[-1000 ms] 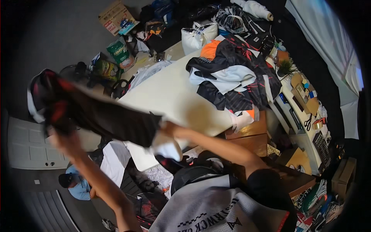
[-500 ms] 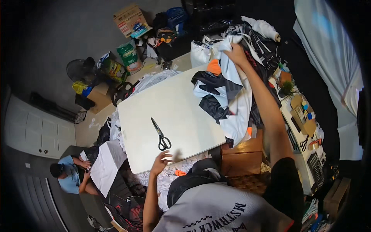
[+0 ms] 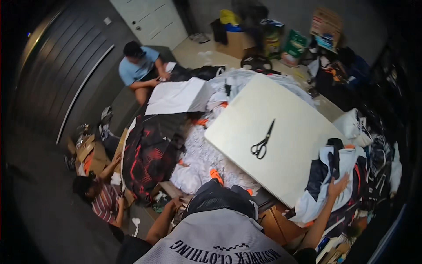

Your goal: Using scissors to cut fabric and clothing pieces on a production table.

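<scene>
My right hand (image 3: 337, 186) lies with spread fingers on a heap of white and black fabric pieces (image 3: 323, 193) at the table's right end. My left hand (image 3: 175, 204) is low beside my lap, next to a brownish flat edge (image 3: 169, 189); its fingers are too blurred to read. Between my hands and the far wall stands a white table (image 3: 290, 101). Black-handled scissors (image 3: 260, 148) rest on it, blades pointing away from me, with neither hand touching them.
At the left, a person in a blue shirt (image 3: 140, 67) handles cloth, and another in a striped shirt (image 3: 105, 198) sits near a cardboard box (image 3: 99, 160). Black-and-red fabric (image 3: 151, 154) and white scraps (image 3: 198, 154) lie left of the table. A white bag (image 3: 349, 125) stands at the right.
My view has swung left. My right hand came down from the far end of the fabric heap to its near part, and my left hand left the table edge for beside my lap.
</scene>
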`<state>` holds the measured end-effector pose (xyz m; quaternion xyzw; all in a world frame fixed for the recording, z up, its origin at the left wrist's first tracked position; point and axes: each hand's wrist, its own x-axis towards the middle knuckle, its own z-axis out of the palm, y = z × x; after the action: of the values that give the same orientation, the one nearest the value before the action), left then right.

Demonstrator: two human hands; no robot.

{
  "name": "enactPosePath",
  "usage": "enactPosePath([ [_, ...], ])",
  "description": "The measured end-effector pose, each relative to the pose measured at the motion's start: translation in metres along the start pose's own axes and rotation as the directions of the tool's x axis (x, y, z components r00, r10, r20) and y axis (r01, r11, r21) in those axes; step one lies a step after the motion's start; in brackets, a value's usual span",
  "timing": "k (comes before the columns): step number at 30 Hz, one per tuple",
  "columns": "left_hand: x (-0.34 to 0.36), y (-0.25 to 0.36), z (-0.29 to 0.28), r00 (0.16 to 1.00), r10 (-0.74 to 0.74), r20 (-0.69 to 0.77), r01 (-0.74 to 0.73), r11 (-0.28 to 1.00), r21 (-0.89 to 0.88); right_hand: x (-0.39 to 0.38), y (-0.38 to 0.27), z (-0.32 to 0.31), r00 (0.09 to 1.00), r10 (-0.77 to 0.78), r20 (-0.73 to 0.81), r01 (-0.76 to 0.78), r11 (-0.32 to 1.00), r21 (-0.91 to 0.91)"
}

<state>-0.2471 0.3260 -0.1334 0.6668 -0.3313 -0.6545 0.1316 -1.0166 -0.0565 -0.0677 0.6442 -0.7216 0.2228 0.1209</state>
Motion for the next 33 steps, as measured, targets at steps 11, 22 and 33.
enactPosePath([
  [11,-0.007,-0.024,-0.011,0.941,0.193,-0.278,-0.180,0.981,0.070,-0.088,-0.245,-0.014,0.935,-0.175,0.309,-0.039,0.813,0.581],
  [22,0.138,-0.062,-0.242,0.997,0.061,-0.056,-0.081,0.860,-0.504,-0.158,-0.505,0.000,0.739,0.041,0.673,-0.595,0.508,0.623],
  [33,0.180,0.017,-0.402,0.950,0.183,-0.251,-0.295,0.784,-0.546,-0.142,-0.672,0.042,0.590,-0.145,0.794,-0.709,0.377,0.596],
])
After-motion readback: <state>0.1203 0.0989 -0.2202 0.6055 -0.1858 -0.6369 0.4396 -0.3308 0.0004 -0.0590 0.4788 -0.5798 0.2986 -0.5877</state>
